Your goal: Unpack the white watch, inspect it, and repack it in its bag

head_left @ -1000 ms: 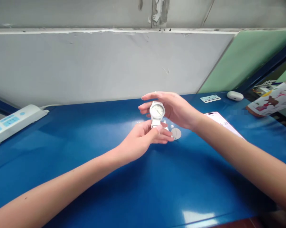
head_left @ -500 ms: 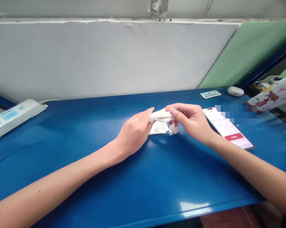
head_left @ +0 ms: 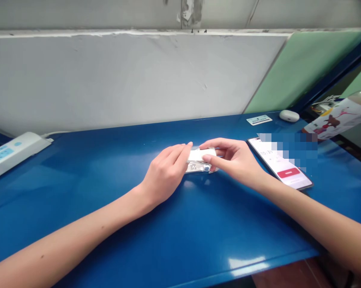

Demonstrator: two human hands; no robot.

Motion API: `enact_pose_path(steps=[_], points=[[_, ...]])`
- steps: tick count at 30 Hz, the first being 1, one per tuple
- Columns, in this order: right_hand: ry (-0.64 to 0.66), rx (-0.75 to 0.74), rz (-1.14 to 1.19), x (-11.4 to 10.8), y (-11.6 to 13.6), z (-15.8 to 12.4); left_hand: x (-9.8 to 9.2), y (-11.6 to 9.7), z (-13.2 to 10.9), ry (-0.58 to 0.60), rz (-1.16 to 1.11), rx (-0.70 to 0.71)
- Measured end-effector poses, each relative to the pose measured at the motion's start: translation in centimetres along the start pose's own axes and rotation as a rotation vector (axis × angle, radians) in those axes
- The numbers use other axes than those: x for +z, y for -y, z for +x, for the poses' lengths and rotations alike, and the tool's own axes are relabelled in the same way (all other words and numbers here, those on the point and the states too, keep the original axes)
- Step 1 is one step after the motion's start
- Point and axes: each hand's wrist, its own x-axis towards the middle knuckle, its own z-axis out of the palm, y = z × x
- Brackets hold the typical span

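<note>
A small flat white rectangular piece (head_left: pixel 196 155) is between my two hands, over the middle of the table. My left hand (head_left: pixel 167 172) is closed at its left end, with the fingers pressed together and the thumb hidden. My right hand (head_left: pixel 232 158) pinches the right end, thumb on top. Just beneath the piece lies a shiny clear packet (head_left: pixel 195 167) with a pale printed surface, partly covered by the piece and my fingers. I cannot make out its contents.
A phone (head_left: pixel 288 173) with a lit screen lies right of my right hand. Behind it are a card (head_left: pixel 259 120) and a white earbud case (head_left: pixel 289 116). A white power strip (head_left: pixel 16 150) is at the left. A printed package (head_left: pixel 338 120) stands at the right edge of the blue table (head_left: pixel 138 248).
Both hands have lowered the white piece toward the packet and tilted it, so its broad face now shows. The camera view has shifted slightly.
</note>
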Motion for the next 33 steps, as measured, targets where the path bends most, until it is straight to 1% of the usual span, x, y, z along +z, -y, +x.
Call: enact_pose_path(steps=[4,9,13,16,19,25,29,33], points=[[-0.007,-0.007,-0.035,-0.2,-0.8,0.2,0.2,0.1,-0.3,0.04,-0.067,-0.047],[-0.05,-0.047,-0.108,-0.9,-0.3,0.5,0.3,0.2,-0.5,0.093,-0.159,-0.123],[-0.114,-0.077,-0.183,-2.0,0.0,1.1,0.3,0.4,-0.5,0.245,-0.186,-0.188],[-0.092,-0.035,-0.233,-2.8,-0.2,1.6,0.5,0.7,-0.7,0.361,-0.189,-0.216],[-0.076,0.002,-0.293,-3.5,-0.5,1.9,0.7,0.9,-0.8,0.417,-0.213,-0.235],[-0.042,0.03,-0.494,-4.5,-1.2,2.4,0.7,0.9,-0.8,0.45,-0.275,-0.252],[-0.071,0.033,-0.612,-5.3,-1.6,2.8,0.6,0.9,-0.8,0.447,-0.284,-0.275],[-0.082,0.089,-0.658,-5.9,-1.8,3.2,0.7,0.9,-0.9,0.439,-0.285,-0.27]])
